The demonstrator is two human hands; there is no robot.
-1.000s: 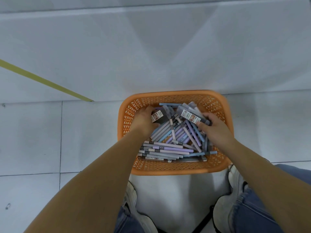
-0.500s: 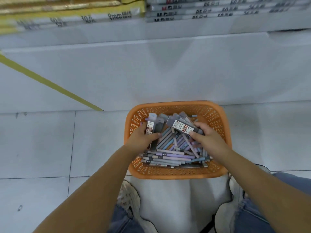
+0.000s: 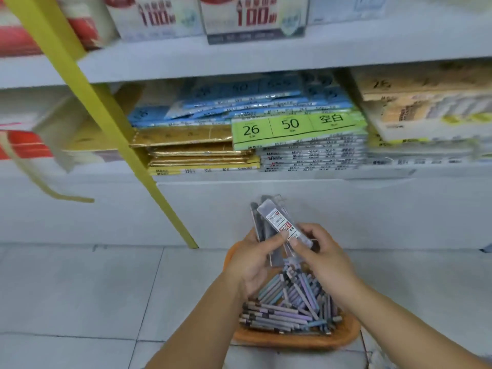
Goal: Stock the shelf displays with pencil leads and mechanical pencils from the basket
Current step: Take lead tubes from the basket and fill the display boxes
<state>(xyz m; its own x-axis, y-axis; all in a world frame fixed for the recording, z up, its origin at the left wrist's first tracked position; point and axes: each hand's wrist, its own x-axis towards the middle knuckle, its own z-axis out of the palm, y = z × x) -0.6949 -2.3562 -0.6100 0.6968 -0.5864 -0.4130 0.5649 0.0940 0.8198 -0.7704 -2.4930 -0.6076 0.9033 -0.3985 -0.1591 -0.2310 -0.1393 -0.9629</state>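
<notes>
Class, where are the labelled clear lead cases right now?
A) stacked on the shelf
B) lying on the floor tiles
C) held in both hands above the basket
C: the left hand and right hand both grip the lead cases above the orange basket.

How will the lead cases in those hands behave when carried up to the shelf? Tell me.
The lead cases look like stiff clear plastic, so they probably will not flex. Their smooth faces could slide past each other, since the left hand and right hand hold several stacked together. Small and thin, they are likely light.
</notes>
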